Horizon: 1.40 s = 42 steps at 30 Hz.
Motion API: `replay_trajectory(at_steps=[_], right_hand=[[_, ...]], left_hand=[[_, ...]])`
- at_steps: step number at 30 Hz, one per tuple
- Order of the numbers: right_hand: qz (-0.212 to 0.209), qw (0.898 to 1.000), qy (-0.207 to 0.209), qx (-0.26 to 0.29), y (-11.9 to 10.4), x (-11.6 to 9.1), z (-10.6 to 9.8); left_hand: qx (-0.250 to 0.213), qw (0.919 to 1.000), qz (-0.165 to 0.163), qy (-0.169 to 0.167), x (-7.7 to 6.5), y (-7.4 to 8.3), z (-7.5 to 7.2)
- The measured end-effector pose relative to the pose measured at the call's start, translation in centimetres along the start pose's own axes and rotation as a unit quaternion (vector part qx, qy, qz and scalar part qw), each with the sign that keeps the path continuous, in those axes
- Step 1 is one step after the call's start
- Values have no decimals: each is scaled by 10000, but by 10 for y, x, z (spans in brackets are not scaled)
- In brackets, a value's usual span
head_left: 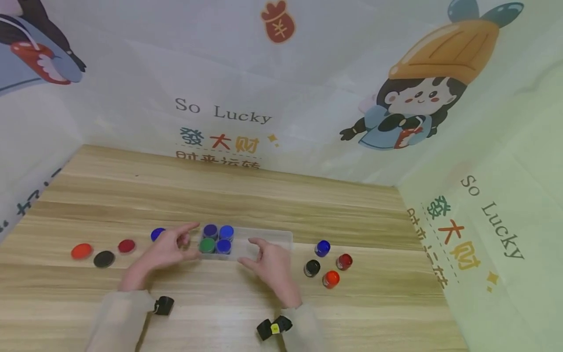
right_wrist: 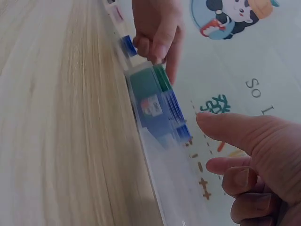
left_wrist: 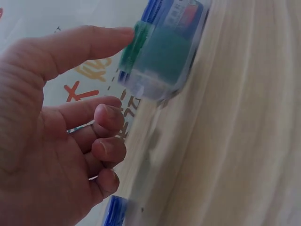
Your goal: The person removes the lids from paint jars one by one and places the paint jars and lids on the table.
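A clear plastic box lies on the table. Its left half holds several small paint jars: a green-lidded one, a purple-lidded one and blue-lidded ones. At the box's left end is my left hand, thumb and index finger spread apart, the other fingers loosely bent. It grips nothing; whether its fingertips touch the box I cannot tell. Over the box's right half hovers my right hand, thumb and index finger apart with nothing between them. A blue lid is partly hidden behind my left hand.
Left of my left hand lie an orange-red lid, a black lid and a dark red lid. On the right stand uncovered jars of blue, black, dark red and orange-red paint. Printed cloth walls border the table.
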State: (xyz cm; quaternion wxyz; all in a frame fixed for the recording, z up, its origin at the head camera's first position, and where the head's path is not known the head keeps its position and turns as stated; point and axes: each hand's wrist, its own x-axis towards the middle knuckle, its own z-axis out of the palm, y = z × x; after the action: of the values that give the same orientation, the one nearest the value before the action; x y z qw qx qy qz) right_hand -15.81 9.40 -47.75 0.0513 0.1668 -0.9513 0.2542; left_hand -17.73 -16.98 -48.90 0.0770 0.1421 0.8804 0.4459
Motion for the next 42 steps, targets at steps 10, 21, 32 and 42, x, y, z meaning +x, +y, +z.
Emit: replay_trajectory(at_steps=[10,21,32,42], right_hand=[[-175,9971,-162,-729,-20,22,25],[8,9935,193,-1120,-30,24,36],[251,9992,149,-266,-27,25,42],[258,9975,592,287,-25,21,49]], left_hand=[[-90,9994,101,-304,10,-10,12],[-96,9997,16,-208,13,-7,15],[-127,9997,60,-180,13,-6,14],[-74,9997,185,-103,12,-7,14]])
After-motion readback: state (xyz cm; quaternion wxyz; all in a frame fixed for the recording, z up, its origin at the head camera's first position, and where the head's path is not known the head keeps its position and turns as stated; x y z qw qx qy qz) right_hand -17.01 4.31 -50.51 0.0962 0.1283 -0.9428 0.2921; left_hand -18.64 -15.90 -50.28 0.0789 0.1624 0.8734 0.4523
